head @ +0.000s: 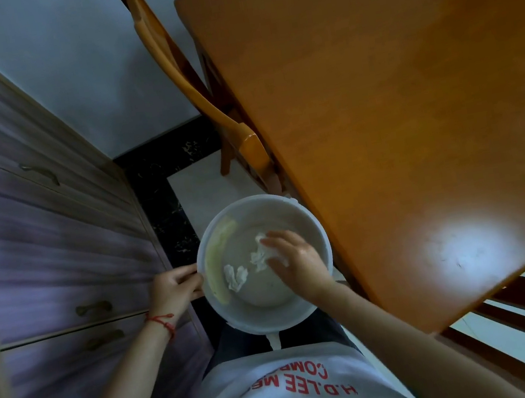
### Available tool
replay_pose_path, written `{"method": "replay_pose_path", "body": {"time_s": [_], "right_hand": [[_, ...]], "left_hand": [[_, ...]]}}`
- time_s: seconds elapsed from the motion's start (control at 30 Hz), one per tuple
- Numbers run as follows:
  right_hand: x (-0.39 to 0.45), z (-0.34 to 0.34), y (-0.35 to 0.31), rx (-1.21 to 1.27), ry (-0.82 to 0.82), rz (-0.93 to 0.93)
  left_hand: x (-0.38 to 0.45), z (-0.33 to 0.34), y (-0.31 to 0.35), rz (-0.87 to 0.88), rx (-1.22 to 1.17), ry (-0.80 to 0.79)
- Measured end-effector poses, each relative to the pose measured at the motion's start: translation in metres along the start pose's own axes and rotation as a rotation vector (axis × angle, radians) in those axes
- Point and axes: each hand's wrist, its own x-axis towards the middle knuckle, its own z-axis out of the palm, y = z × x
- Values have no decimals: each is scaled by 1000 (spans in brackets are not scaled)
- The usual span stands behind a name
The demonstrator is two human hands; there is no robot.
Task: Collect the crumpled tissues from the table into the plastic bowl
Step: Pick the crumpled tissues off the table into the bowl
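Partly, right hand (294,260) covers a bowl (314,225) tissue (258,255)

Your right hand (294,259) covers part of the crumpled tissue (258,255) beneath it, so you cannot tell whether the fingers grip it or only rest on it. Your left hand (175,288) hides the bowl (274,322) rim where it holds it. The bench (395,107) runs off the top and right edges. The drawer fronts (34,237) at left are smeared with blur.
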Motion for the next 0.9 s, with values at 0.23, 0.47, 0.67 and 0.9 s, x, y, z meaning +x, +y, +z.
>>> {"method": "replay_pose_path", "body": {"time_s": [0.23,0.47,0.67,0.9], "right_hand": [[-19,0,11,-138,-100,115],[-53,-30,23,-197,382,169],[-64,-26,19,99,359,519],[-64,-22,19,233,294,607]], "left_hand": [[-1,-1,0,9,-3,-20],[-4,-3,-5,13,-4,-54],[-7,-10,-10,28,11,-76],[-12,-24,-17,33,39,-78]]}}
